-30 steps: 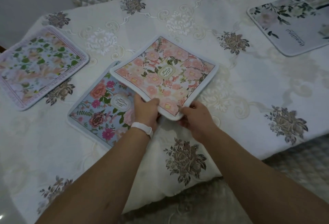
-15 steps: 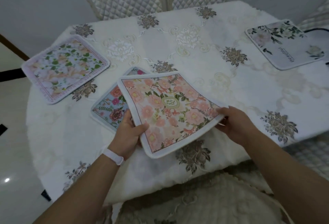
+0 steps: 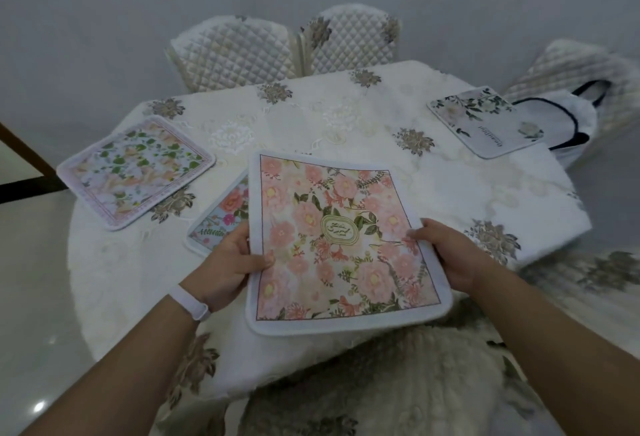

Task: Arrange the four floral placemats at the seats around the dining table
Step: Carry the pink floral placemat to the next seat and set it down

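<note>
A pink floral placemat (image 3: 332,238) is lifted off the near edge of the dining table (image 3: 311,131). My left hand (image 3: 232,259) grips its left edge and my right hand (image 3: 446,255) grips its right edge. A blue placemat with pink roses (image 3: 221,219) lies flat on the cloth beneath, mostly hidden by the pink one. At the table's left lies a placemat with green leaves (image 3: 136,171). A pale placemat with dark leaves (image 3: 485,120) lies at the far right.
Two quilted chairs (image 3: 284,48) stand at the far side and another chair (image 3: 575,72) at the right. A white bag with dark handles (image 3: 575,127) sits by the right placemat. A cushioned seat (image 3: 398,387) is right below me.
The pink placemat has been lifted off the blue one and pulled toward me, turning square to my view. My hands shifted from its near corner to its two sides. The view has pulled back.
</note>
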